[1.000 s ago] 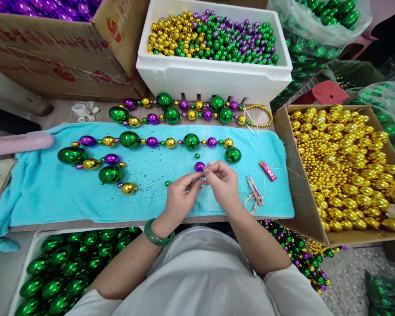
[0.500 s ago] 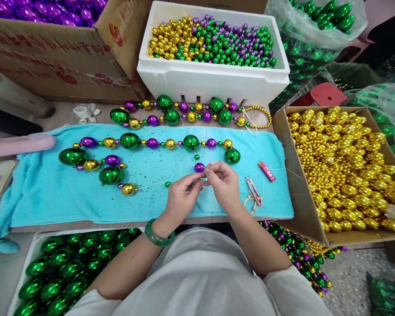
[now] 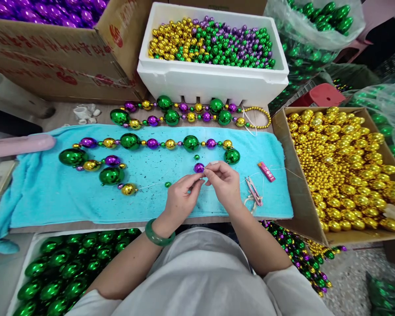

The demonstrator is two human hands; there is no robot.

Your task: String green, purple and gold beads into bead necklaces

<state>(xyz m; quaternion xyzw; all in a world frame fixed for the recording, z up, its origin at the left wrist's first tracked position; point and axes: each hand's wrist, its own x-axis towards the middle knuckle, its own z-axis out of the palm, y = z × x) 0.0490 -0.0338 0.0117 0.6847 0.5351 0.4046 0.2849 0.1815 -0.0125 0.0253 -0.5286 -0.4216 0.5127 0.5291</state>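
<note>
Over the blue towel, my left hand and my right hand meet fingertip to fingertip. Both are closed in a pinch on a thin white thread; the exact spot they grip is hidden by the fingers. A purple bead lies touching or just beyond the fingertips, with a small green bead behind it. Another small green bead sits left of my left hand, by the thread. The thread runs leftward to a gold bead ending the bead strand, which curves around the towel.
Pink thread snips and a small pink packet lie right of my hands. Behind the towel are a finished-looking necklace and a white foam box of small beads. A carton of gold beads stands right; green beads lie front left.
Both hands stay pinched together at nearly the same spot, with only a slight shift of the fingers. The beads on the towel have not moved.
</note>
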